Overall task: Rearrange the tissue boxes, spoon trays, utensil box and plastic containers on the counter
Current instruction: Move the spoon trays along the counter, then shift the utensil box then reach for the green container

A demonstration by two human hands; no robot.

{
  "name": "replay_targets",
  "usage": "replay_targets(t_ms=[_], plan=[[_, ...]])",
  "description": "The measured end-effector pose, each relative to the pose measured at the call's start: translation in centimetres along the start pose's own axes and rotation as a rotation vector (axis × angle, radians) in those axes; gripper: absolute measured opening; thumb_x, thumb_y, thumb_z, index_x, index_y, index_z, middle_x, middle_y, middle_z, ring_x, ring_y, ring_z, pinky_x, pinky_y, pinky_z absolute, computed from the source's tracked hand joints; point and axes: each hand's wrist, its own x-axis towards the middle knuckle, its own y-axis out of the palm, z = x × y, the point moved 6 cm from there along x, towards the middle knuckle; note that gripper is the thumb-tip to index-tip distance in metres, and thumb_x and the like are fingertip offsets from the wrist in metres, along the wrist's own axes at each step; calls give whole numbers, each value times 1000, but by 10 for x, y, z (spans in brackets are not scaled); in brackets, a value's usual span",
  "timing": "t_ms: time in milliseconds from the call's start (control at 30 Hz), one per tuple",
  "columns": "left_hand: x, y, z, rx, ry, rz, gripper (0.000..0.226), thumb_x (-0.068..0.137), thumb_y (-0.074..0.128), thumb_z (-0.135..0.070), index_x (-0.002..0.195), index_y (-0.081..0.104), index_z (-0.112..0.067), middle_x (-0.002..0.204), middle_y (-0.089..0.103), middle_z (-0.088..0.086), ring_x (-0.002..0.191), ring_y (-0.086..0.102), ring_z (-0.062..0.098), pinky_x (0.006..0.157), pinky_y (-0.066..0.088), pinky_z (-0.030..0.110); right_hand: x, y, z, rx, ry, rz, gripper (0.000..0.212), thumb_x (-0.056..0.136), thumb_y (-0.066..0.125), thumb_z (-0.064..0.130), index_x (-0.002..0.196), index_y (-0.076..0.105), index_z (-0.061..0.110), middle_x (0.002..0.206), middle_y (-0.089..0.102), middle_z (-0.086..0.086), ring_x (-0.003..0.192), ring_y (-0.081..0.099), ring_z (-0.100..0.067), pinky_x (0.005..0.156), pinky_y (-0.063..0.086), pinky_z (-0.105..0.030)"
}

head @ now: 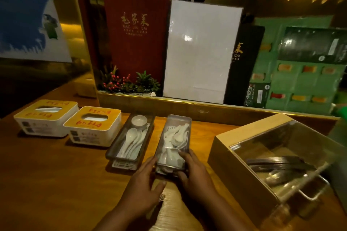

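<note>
Two white tissue boxes with orange tops stand at the left of the wooden counter, one further left than the other. Right of them lies a clear spoon tray with white spoons and a small dish. A second clear spoon tray full of white spoons lies in the middle. My left hand touches its near left corner and my right hand grips its near right end. A wooden utensil box with a clear lid stands at the right.
Behind the counter's raised back ledge lean a red menu, a white board, a black menu and a green panel. A small plant with red berries sits below the red menu.
</note>
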Motion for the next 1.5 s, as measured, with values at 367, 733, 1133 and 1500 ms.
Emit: replay_targets(t_ms=[367, 733, 1133, 1500], plan=[[-6, 7, -11, 13, -29, -34, 87, 81, 78, -21, 147, 27, -46, 142, 25, -40, 122, 35, -24, 90, 36, 0, 11, 5, -9, 75, -3, 71, 69, 89, 64, 26, 147, 30, 44, 163, 18, 13, 144, 33, -17, 114, 38, -40], [13, 45, -98, 8, 114, -59, 60, 81, 78, -19, 133, 53, -31, 128, 50, -10, 109, 55, 13, 84, 53, 32, -42, -170, 30, -124, -114, -33, 41, 95, 62, 37, 135, 52, 36, 141, 51, 11, 124, 46, -7, 102, 41, -27], [-2, 168, -166, -425, -275, 81, 85, 82, 49, -65, 154, 9, -45, 163, 24, -6, 143, 33, 26, 112, 32, 50, -38, -340, -205, -355, 493, -477, 42, 89, 59, 40, 125, 59, 17, 120, 63, -16, 109, 57, -34, 91, 50, -48], [5, 193, -196, -500, -290, -142, 56, 96, 47, -52, 146, 24, -58, 140, 53, -20, 124, 53, 8, 106, 44, 42, 12, -349, -265, -412, 525, -371, 51, 90, 41, 59, 117, 60, 20, 107, 67, -16, 99, 60, -37, 92, 49, -53]])
